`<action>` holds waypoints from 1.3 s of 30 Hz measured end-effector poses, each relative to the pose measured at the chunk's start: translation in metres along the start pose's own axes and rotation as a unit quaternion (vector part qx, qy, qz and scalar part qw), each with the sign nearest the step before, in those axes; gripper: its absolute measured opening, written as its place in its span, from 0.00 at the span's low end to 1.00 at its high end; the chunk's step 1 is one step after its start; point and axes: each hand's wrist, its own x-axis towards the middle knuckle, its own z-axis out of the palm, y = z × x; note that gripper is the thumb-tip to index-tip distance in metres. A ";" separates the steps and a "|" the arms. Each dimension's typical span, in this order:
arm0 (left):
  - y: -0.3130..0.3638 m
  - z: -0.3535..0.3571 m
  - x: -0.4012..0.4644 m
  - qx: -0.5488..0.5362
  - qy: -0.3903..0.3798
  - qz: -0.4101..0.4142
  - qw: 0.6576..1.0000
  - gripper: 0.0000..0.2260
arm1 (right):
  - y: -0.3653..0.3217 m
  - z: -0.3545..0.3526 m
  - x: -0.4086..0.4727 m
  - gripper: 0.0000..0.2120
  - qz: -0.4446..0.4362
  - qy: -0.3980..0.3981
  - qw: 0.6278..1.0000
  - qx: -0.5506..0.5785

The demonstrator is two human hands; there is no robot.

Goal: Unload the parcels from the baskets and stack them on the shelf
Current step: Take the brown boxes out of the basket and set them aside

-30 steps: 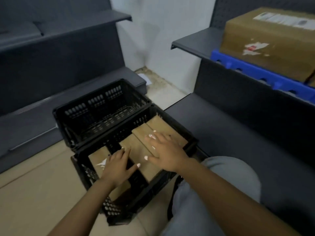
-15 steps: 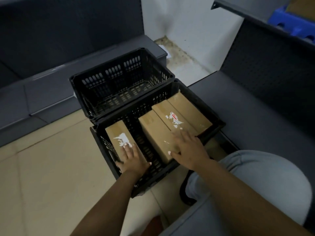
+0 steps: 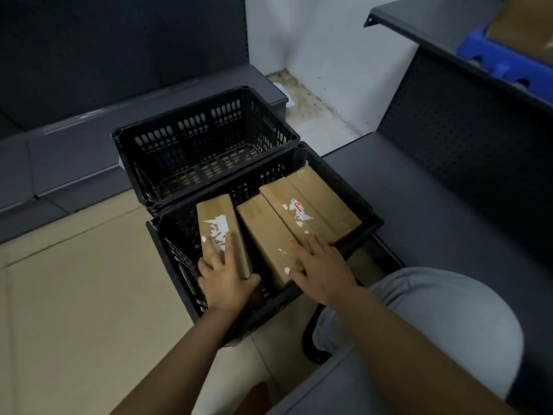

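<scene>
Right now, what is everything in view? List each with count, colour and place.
near basket: 1, black, on the floor, holds parcels
far basket: 1, black, behind it, no parcels seen
parcels: 4 visible, brown, in the near basket
blue crate: 1, upper right shelf
large box: 1, brown, on the crate
lower shelf: 1, grey, right
left hand: on the leftmost parcel
right hand: on the middle parcels

Torn label [image 3: 294, 211] on middle parcel [image 3: 299, 217] unreadable; shelf box [image 3: 526, 25] cut off at top-right edge.
</scene>
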 end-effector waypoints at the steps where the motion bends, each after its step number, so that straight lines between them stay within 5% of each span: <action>1: 0.002 -0.006 -0.004 0.006 0.021 0.018 1.000 0.49 | 0.000 -0.001 -0.001 0.30 0.000 0.003 1.000 0.003; 5: 0.015 -0.033 -0.013 0.061 0.102 0.088 0.989 0.47 | 0.000 -0.006 -0.003 0.30 -0.004 0.033 0.999 0.016; 13: 0.066 -0.075 -0.022 0.198 0.052 0.144 0.968 0.43 | 0.007 -0.025 -0.015 0.34 -0.003 0.091 0.994 0.054; 20: 0.119 -0.105 -0.002 0.240 0.050 0.146 0.959 0.31 | 0.009 -0.024 -0.027 0.48 0.001 0.048 0.977 0.208; 29: 0.145 -0.084 0.003 0.317 0.026 0.194 0.928 0.30 | 0.007 -0.027 -0.010 0.54 -0.029 0.063 0.958 0.277; 33: 0.123 -0.073 0.011 0.249 0.034 0.232 0.940 0.27 | -0.004 -0.023 0.001 0.55 -0.038 0.030 0.948 0.315; 39: 0.083 -0.072 0.024 -0.026 0.033 0.259 0.965 0.35 | -0.012 -0.018 0.017 0.55 -0.014 -0.009 0.952 0.305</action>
